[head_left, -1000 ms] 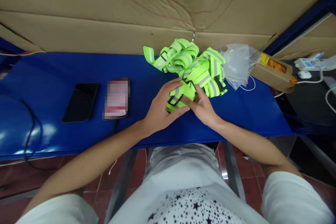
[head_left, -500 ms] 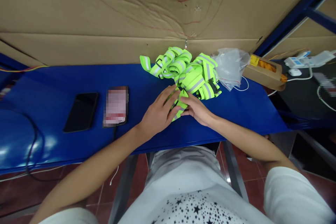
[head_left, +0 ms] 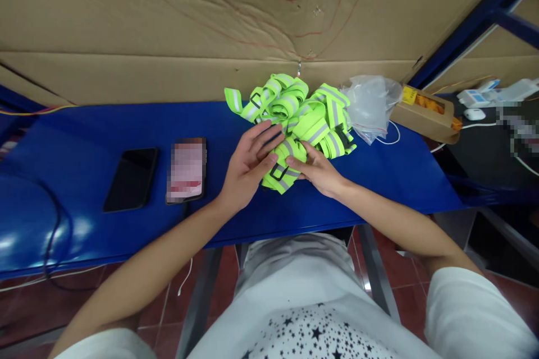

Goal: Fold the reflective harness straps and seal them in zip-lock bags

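A folded neon-green reflective belt (head_left: pixel 290 150) with a grey stripe and a black buckle lies at the near side of a larger heap. My right hand (head_left: pixel 320 173) grips its right side, thumb on top and fingers partly hidden beneath. On its left, my left hand (head_left: pixel 247 165) is open, fingers spread and raised, with the thumb tip at the belt's edge; whether it touches cannot be made out. Just behind is the heap of similar belts (head_left: pixel 290 105), loosely coiled, with some black buckles showing.
Clear plastic bags (head_left: pixel 370 104) and a brown cardboard box (head_left: pixel 429 118) with orange contents stand right of the heap. Two phones, a black one (head_left: pixel 131 179) and one with a lit screen (head_left: pixel 186 171), lie left on the blue table (head_left: pixel 236 219). A cardboard wall (head_left: pixel 168 76) rises behind.
My left hand has come off the belt bundle, moving left and opening its fingers. The bundle now shows its buckle face, still in my right hand.
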Motion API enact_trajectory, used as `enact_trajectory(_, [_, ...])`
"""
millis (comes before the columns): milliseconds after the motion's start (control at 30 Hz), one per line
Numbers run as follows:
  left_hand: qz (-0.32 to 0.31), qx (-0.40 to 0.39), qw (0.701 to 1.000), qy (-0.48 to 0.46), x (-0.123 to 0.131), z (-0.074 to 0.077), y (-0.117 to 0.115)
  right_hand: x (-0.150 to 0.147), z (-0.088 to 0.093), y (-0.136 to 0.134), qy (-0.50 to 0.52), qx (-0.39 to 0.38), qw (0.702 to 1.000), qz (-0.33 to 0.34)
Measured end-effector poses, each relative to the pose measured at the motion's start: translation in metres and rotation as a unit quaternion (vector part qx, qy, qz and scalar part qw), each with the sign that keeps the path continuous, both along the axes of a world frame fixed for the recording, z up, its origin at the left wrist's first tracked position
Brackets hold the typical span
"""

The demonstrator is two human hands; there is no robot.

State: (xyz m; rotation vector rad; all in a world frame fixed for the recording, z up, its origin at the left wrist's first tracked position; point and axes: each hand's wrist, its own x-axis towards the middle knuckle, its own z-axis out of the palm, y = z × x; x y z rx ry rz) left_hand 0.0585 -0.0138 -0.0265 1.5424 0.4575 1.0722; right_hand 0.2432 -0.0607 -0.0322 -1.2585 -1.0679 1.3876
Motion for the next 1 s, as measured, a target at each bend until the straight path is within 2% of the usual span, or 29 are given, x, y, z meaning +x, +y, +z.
enact_trajectory(67, [0.015, -0.033, 0.999, 0.031, -0.001, 0.0, 0.003, 0.001, 0.003, 0.0, -0.016, 0.028, 0.999, -0.004])
enact_trajectory(167, [0.011, -0.085, 0.988, 0.128, -0.001, 0.0, 0.001, 0.003, 0.001, 0.001, -0.036, 0.092, 0.995, 0.008])
enact_trajectory(267, [0.017, -0.071, 0.98, 0.184, 0.0, -0.002, -0.004, 0.002, -0.004, 0.001, -0.085, 0.145, 0.986, 0.015])
enact_trajectory(367, [0.016, -0.065, 0.983, 0.171, 0.0, -0.004, -0.007, 0.001, -0.008, 0.0, -0.111, 0.172, 0.979, 0.023])
enact_trajectory(467, [-0.043, -0.149, 0.981, 0.114, -0.002, -0.003, -0.006, 0.003, -0.008, -0.002, -0.119, 0.187, 0.974, 0.036])
enact_trajectory(533, [-0.063, -0.171, 0.978, 0.101, -0.004, 0.001, -0.003, 0.007, -0.005, -0.002, -0.148, 0.194, 0.969, 0.044])
enact_trajectory(667, [-0.037, -0.076, 0.983, 0.165, -0.006, 0.006, 0.004, 0.014, 0.002, -0.002, -0.191, 0.205, 0.958, 0.062])
enact_trajectory(767, [0.003, -0.013, 0.979, 0.206, -0.004, 0.0, 0.007, 0.013, 0.003, -0.003, -0.211, 0.185, 0.958, 0.054])
enact_trajectory(833, [0.008, 0.015, 0.978, 0.207, -0.002, -0.007, 0.008, 0.01, 0.002, -0.004, -0.234, 0.155, 0.958, 0.05])
enact_trajectory(933, [-0.028, 0.012, 0.986, 0.162, 0.0, -0.013, 0.009, 0.008, 0.0, -0.006, -0.242, 0.146, 0.958, 0.049])
enact_trajectory(1000, [-0.082, -0.045, 0.989, 0.118, -0.001, -0.012, 0.009, 0.009, 0.0, -0.007, -0.229, 0.162, 0.959, 0.05])
